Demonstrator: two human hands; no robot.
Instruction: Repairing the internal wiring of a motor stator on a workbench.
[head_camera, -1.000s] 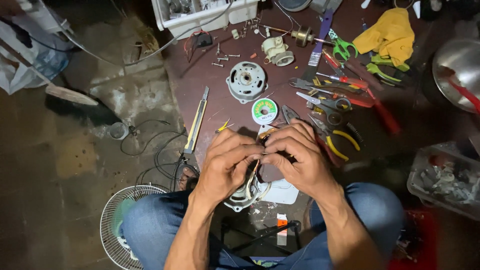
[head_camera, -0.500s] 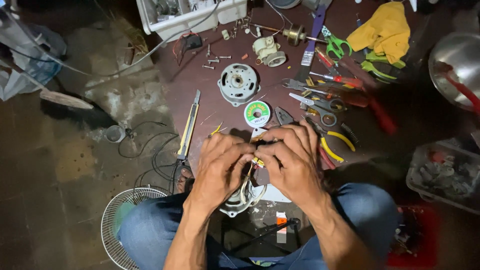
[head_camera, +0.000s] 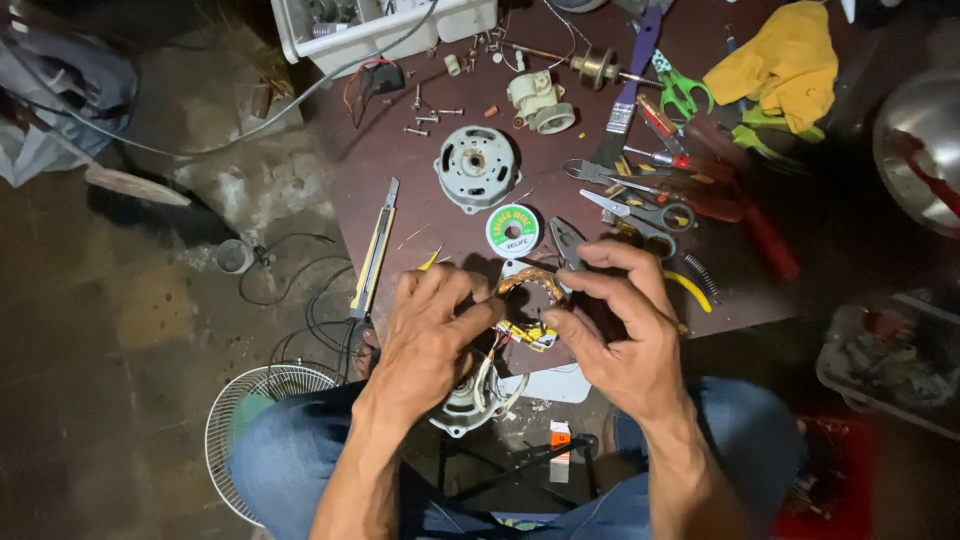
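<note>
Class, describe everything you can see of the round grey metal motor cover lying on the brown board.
The round grey metal motor cover lies flat on the brown board, above the small spool of solder wire. It looks like cast metal, dull and pale, with a central bearing hole, a ring of cut-out openings around it, and small lugs at its rim. It sits alone: neither hand touches it, and the loose screws nearby lie apart from it.
</note>
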